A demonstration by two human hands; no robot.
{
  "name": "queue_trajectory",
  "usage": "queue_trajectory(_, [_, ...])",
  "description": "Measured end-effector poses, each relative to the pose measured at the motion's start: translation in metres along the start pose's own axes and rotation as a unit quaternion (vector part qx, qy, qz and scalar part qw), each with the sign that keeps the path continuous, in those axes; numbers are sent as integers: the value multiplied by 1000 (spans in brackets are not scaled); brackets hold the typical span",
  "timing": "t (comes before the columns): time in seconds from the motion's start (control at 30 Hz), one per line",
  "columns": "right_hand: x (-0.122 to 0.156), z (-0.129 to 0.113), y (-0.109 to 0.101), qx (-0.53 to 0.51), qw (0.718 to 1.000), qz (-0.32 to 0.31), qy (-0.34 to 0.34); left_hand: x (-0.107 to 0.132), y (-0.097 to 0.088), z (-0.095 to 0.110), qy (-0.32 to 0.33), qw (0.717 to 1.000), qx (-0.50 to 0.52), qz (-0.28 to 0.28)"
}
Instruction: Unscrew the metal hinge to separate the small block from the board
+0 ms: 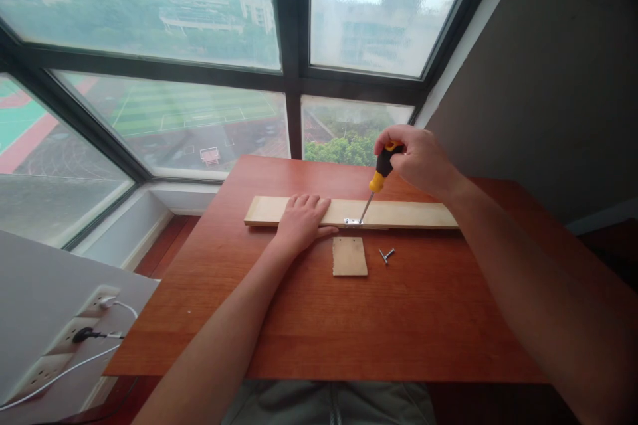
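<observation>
A long pale wooden board point(409, 214) lies across the far half of a reddish-brown table point(309, 319). My left hand point(300, 219) rests flat on the board's left part, fingers stretched out. My right hand point(416, 159) is wrapped round the black-and-yellow handle of a screwdriver point(377, 177). Its tip stands on a small metal hinge plate point(353, 221) at the board's near edge. A small square of wood point(349, 256) lies just in front of the board. Two loose screws point(385, 255) lie to its right.
Large windows point(199, 119) rise right behind the table, with a sports field far below. A grey wall point(558, 80) stands on the right. At the lower left a white panel holds sockets with plugged-in cables point(90, 335).
</observation>
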State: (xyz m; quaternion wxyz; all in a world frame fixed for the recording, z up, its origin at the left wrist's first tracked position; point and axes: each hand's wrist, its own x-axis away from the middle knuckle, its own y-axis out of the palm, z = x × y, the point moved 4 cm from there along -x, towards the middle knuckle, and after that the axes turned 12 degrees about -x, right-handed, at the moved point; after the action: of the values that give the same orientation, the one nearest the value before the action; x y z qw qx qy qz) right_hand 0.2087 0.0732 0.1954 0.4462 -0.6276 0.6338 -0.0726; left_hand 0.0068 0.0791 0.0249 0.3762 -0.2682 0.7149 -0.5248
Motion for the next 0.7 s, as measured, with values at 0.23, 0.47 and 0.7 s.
queue_trajectory(0.23, [1, -7, -2, 35, 999, -21, 10, 1, 1, 0, -2, 1000, 2, 0])
queue_trajectory(0.47, [3, -11, -2, 60, 997, -33, 18, 1, 0, 0, 0, 1000, 2, 6])
queue_trajectory(0.7, [6, -12, -2, 88, 994, -55, 32, 1, -1, 0, -1, 1000, -1, 0])
